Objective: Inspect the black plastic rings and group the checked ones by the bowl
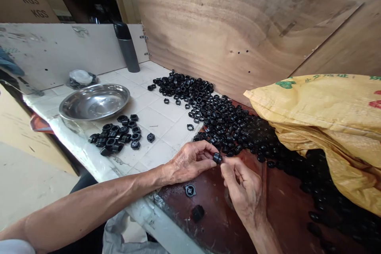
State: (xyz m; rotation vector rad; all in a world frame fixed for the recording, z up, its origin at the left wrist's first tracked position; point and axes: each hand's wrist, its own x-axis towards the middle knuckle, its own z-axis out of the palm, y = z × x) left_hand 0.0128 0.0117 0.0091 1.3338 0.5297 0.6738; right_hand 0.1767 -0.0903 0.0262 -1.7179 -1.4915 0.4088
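Black ring heap (226, 127) is blocking way ahead of left hand (187, 162) and right hand (245, 190) — spreading along plywood panel (226, 27) and running under yellow woven sack (324, 127), which is crowding right side. Steel bowl (95, 101) and smaller ring pile (114, 137) are sitting left on white tile counter (166, 127), tile strip showing between pile and heap. Two loose black parts (190, 190) are lying on dark red board (214, 222) just below hands — room for passing around them.
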